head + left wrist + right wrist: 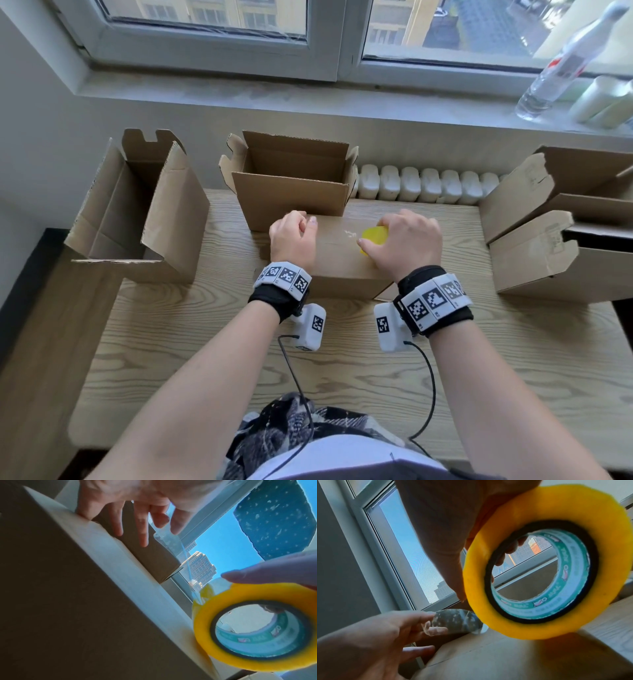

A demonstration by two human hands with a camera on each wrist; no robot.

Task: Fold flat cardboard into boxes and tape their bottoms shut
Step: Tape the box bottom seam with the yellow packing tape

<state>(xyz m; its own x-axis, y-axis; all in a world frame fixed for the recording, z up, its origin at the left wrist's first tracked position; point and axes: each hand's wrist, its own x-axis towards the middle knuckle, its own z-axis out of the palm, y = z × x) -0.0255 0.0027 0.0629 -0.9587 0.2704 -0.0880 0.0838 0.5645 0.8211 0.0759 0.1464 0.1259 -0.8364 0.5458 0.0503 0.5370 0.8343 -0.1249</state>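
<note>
A cardboard box lies bottom-up on the wooden table in front of me. My right hand grips a yellow roll of clear tape just above the box top. In the right wrist view the roll fills the frame, with fingers reaching through its core. My left hand pinches the free end of the tape strip at the box's far left edge. The left wrist view shows that strip stretched from the fingers to the roll.
An open box stands right behind the one I work on. Another open box stands at the table's left edge, and more boxes are stacked at the right. A clear bottle stands on the windowsill, above a radiator.
</note>
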